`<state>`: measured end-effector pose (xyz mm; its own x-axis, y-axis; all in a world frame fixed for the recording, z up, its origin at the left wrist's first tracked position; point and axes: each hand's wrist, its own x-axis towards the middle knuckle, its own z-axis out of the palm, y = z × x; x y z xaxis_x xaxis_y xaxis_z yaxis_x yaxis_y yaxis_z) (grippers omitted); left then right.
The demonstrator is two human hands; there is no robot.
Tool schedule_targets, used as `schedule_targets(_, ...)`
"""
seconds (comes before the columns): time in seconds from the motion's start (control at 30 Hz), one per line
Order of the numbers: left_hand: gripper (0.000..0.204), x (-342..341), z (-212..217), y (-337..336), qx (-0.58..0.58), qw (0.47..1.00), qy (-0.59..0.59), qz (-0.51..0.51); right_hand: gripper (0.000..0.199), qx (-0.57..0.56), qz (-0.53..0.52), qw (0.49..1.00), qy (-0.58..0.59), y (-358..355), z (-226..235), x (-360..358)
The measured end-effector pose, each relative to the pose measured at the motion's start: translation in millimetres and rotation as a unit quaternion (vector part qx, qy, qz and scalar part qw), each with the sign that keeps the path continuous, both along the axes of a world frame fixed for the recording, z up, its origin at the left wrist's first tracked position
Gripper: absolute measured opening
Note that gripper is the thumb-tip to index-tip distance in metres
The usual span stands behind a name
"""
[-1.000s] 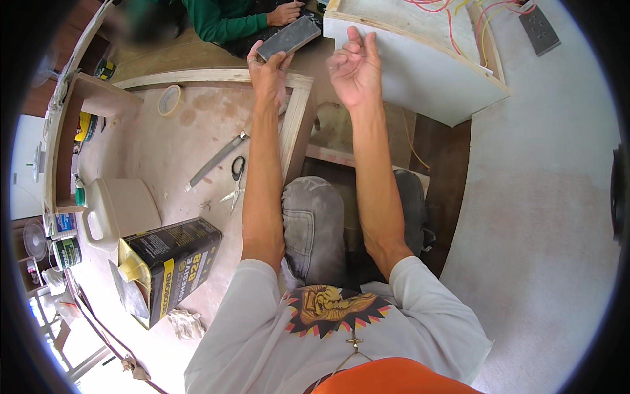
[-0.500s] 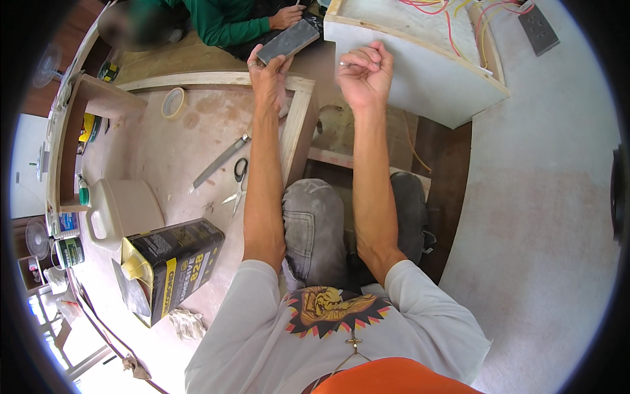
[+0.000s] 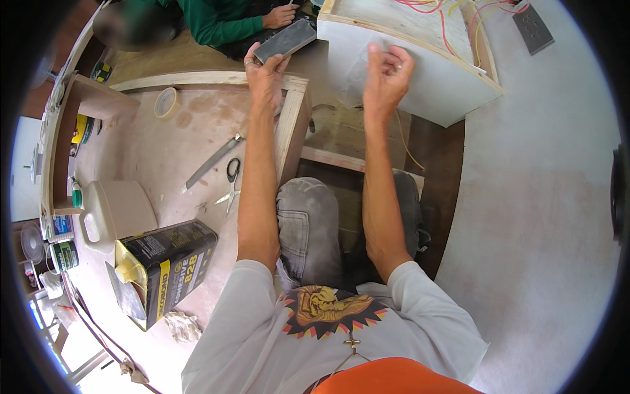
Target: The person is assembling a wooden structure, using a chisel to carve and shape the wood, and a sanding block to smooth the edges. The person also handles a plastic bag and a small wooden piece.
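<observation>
The dark grey block (image 3: 286, 41) is clasped in the left grip (image 3: 266, 84), thumb and fingers closed about its near end, and is held up just left of the white box (image 3: 433, 88). The right grip (image 3: 388, 85) is raised before the box, fingers partly curled; whether the clear film (image 3: 354, 80) beside it is held cannot be told. Scissors (image 3: 232, 178) and a tape roll (image 3: 176, 105) are laid on the counter (image 3: 151, 151)

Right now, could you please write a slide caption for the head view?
Left hand holding a dark block, right hand raised near a white box, scissors lying nearby.
</observation>
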<state>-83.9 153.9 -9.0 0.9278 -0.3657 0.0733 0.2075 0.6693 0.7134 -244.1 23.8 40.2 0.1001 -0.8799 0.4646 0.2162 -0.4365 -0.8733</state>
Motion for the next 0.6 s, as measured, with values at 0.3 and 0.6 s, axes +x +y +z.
schedule_targets(0.3,0.071,4,0,1,0.003,1.0,-0.013,-0.003,0.026,-0.061,-0.016,0.994,0.092,-15,-4,19)
schedule_targets(0.6,0.071,3,2,4,0.006,1.0,-0.011,-0.007,0.026,0.027,0.036,0.998,0.054,-4,-11,-17)
